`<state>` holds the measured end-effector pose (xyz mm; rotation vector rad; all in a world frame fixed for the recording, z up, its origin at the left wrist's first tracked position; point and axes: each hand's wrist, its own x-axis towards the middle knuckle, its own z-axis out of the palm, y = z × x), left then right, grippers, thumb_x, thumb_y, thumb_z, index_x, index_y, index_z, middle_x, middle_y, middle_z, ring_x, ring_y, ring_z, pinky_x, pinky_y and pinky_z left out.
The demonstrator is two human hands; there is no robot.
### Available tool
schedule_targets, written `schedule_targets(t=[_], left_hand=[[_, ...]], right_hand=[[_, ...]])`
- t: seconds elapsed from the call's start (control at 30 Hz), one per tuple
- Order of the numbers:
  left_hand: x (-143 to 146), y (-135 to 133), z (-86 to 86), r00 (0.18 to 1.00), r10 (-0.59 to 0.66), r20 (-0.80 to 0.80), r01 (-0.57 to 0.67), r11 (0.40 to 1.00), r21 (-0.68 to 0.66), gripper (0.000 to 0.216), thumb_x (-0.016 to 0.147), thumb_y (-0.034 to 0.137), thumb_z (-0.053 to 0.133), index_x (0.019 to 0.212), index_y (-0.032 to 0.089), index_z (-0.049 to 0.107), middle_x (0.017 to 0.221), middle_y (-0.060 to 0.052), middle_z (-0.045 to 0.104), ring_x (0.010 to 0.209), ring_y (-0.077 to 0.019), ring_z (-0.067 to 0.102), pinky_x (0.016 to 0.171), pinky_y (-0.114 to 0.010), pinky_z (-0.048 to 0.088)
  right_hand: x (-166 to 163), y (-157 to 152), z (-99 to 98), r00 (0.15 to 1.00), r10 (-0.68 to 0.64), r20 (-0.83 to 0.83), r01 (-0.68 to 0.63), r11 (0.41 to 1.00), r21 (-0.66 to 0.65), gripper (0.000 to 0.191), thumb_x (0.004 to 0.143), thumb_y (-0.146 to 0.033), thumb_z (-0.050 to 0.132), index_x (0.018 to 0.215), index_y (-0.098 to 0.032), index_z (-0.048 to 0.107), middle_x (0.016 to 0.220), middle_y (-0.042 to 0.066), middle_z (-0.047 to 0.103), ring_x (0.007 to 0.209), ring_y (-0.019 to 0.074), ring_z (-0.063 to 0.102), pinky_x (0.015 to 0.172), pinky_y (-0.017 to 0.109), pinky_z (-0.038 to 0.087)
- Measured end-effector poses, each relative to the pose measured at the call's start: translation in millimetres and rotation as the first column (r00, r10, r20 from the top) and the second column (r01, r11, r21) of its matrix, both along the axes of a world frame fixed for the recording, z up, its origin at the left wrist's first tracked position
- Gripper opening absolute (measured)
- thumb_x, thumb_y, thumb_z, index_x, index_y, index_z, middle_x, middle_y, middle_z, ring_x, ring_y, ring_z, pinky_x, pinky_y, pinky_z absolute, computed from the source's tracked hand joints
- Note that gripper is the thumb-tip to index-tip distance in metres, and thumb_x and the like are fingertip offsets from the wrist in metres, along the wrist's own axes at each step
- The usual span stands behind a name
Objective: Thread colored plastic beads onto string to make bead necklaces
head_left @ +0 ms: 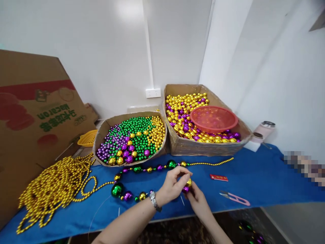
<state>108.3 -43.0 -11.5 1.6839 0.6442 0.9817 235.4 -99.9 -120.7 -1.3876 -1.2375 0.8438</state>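
Over blue cloth, two hands hold two beads

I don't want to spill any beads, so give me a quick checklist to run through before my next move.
1. Gold bead and purple bead held between left hand and right hand: ok.
2. Bead string lying on the blue cloth: ok, in a curve.
3. Pink snips away from the fingers: ok, lying to the right of the right hand.
4. Large box fully uncovered: not ok, a red basket sits over part of its beads.
5. Grip firm enough: cannot tell, the fingers partly hide the beads.
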Motion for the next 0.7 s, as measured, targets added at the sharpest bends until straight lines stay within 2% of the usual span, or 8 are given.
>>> schedule_targets(t=[0.1,0.17,0.27,0.37,0.47,0.53,0.7], left_hand=[[0,-2,-12.6,0.998,0.007,-0.055,-0.005,1.000,0.026,0.024,0.088,0.033,0.051,0.090,0.014,0.064,0.085,-0.006,0.067,0.073,-0.0142,0.059,0.068,-0.024,0.047],[2,-2,-24.2,0.993,0.013,-0.118,-0.005,0.997,0.074,0.023,0.088,0.032,0.050,0.088,0.014,0.065,0.081,-0.005,0.066,0.073,-0.0144,0.059,0.068,-0.024,0.046],[5,0,-37.5,0.982,0.025,-0.188,-0.003,0.993,0.115,0.021,0.087,0.029,0.050,0.090,0.015,0.065,0.080,-0.004,0.067,0.071,-0.0140,0.059,0.067,-0.024,0.046],[9,1,-41.3,0.978,0.014,-0.207,0.016,0.990,0.140,0.019,0.086,0.026,0.052,0.094,0.016,0.066,0.086,-0.005,0.069,0.077,-0.0151,0.061,0.071,-0.025,0.046],[11,0,-41.8,0.980,-0.008,-0.197,0.038,0.989,0.146,0.019,0.083,0.023,0.054,0.097,0.017,0.066,0.092,-0.005,0.070,0.083,-0.0163,0.063,0.077,-0.026,0.047],[12,0,-43.6,0.983,-0.006,-0.186,0.029,0.992,0.119,0.019,0.083,0.023,0.055,0.096,0.016,0.067,0.090,-0.005,0.070,0.081,-0.0161,0.063,0.075,-0.026,0.047],[13,3,-47.4,0.989,-0.005,-0.151,0.013,0.999,0.050,0.019,0.082,0.027,0.057,0.090,0.014,0.068,0.086,-0.005,0.070,0.078,-0.0162,0.062,0.074,-0.026,0.049]], right_hand=[[5,-6,3.1,0.999,-0.024,0.044,0.024,1.000,0.013,0.031,0.075,-0.023,0.054,0.104,-0.022,0.063,0.096,0.005,0.069,0.089,0.0229,0.064,0.081,0.036,0.051],[13,-9,4.8,0.997,-0.048,0.067,0.047,0.999,0.019,0.029,0.074,-0.023,0.055,0.101,-0.022,0.065,0.101,0.006,0.067,0.094,0.0242,0.062,0.082,0.036,0.050],[27,-14,12.2,0.994,-0.075,0.081,0.075,0.997,0.006,0.032,0.082,-0.028,0.050,0.111,-0.022,0.061,0.101,0.008,0.066,0.078,0.0206,0.064,0.069,0.033,0.053],[34,-16,27.9,0.989,-0.069,0.130,0.067,0.998,0.021,0.035,0.088,-0.036,0.047,0.118,-0.021,0.057,0.093,0.006,0.066,0.063,0.0164,0.062,0.061,0.029,0.052],[29,-14,45.4,0.957,-0.125,0.260,0.091,0.986,0.141,0.031,0.087,-0.038,0.051,0.110,-0.021,0.062,0.094,0.007,0.065,0.074,0.0185,0.063,0.067,0.030,0.052],[24,-11,54.4,0.926,-0.189,0.326,0.119,0.968,0.223,0.027,0.087,-0.039,0.052,0.103,-0.022,0.065,0.094,0.008,0.066,0.083,0.0211,0.063,0.074,0.032,0.051],[21,-5,69.2,0.905,-0.213,0.367,0.119,0.957,0.264,0.024,0.088,-0.039,0.051,0.091,-0.023,0.068,0.086,0.007,0.067,0.082,0.0217,0.063,0.075,0.034,0.051]])
